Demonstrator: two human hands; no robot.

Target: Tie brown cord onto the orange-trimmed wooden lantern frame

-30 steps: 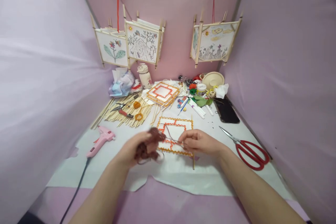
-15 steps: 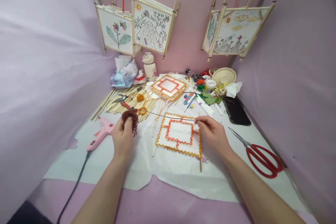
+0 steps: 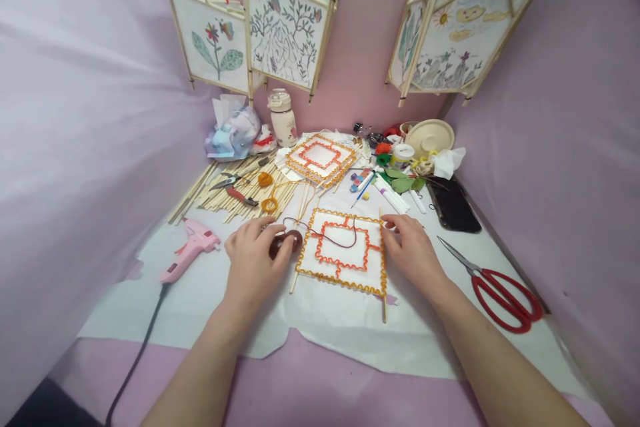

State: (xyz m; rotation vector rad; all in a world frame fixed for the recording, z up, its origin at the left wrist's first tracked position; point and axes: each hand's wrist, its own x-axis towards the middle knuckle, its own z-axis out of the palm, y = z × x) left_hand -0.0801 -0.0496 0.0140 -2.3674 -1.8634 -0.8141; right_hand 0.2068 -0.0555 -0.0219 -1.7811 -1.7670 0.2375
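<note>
My left hand (image 3: 257,253) is curled around a small bundle of brown yarn (image 3: 294,240) on the table, thumb and fingers on either side of it. From the bundle a loose brown strand loops across a white square panel (image 3: 343,245). Wavy orange-yellow yarn edges this stick-framed panel, and red-orange yarn forms a smaller square inside, joined to the border by short bars. At the panel's upper right edge is my right hand (image 3: 407,243), fingers extended and slightly bent, with no yarn in them. Whether its fingertips press on the frame is hard to see.
A pink glue gun (image 3: 190,250) lies left, red-handled scissors (image 3: 493,290) right, beside a black phone (image 3: 455,205). Behind are thin sticks (image 3: 215,193), pliers (image 3: 240,195), orange yarn (image 3: 265,179), a second decorated panel (image 3: 323,157), markers (image 3: 393,197) and a bottle (image 3: 283,119). Painted lanterns (image 3: 287,30) hang above.
The brown strand, stretched taut between both hands before, now lies slack on the panel. My left hand has brought the bundle down and right; my right hand has let go of the strand.
</note>
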